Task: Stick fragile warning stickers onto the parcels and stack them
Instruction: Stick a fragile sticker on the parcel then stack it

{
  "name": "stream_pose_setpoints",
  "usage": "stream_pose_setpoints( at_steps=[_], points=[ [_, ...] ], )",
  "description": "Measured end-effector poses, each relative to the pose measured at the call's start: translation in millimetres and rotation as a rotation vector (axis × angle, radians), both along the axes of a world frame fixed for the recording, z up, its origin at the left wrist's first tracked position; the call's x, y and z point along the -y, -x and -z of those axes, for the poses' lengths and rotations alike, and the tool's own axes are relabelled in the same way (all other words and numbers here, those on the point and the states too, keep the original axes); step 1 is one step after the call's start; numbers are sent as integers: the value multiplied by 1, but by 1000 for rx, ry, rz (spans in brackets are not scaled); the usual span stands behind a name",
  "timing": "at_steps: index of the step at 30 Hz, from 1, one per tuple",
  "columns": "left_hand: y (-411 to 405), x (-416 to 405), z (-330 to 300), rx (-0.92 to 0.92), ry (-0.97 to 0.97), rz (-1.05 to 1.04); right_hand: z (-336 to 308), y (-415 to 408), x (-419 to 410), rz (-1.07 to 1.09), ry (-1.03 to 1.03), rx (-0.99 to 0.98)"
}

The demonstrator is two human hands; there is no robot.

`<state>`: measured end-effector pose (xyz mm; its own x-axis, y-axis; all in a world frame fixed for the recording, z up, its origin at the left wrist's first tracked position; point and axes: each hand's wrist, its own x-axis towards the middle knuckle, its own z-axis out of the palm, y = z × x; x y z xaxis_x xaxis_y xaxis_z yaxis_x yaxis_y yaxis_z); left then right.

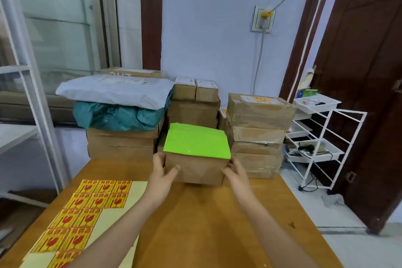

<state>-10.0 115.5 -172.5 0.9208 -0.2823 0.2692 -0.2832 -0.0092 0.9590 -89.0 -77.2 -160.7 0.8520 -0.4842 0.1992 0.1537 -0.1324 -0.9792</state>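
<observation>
Sticker sheet (71, 220) lies ready at our left on the counter (206, 213). Our left hand (162, 172) and right hand (236, 173) clasp the green-topped parcel (195, 154) by its sides, steadying it mid-counter, apparently for labelling; stickered stack (258, 128) waits beyond.

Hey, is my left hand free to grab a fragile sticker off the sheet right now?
Probably not yet. The left hand grips one side of the green-topped parcel, the right hand the other. The sticker sheet lies uncovered on the table beside that forearm, so once it lets go, the way looks free.
</observation>
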Motion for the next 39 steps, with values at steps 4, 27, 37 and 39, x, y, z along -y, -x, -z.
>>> stream_pose_setpoints(
  at_steps=[4,27,37,39],
  points=[
    [28,-6,22,-55,104,24,22,25,-3,55,-89,3],
    [56,-12,56,-130,102,-154,85,29,-27,273,-57,-45],
    [63,-9,51,-115,100,-152,77,34,-32,290,-8,-56],
    [62,-10,54,-121,104,-152,78,35,-29,284,1,-47]
  ],
)
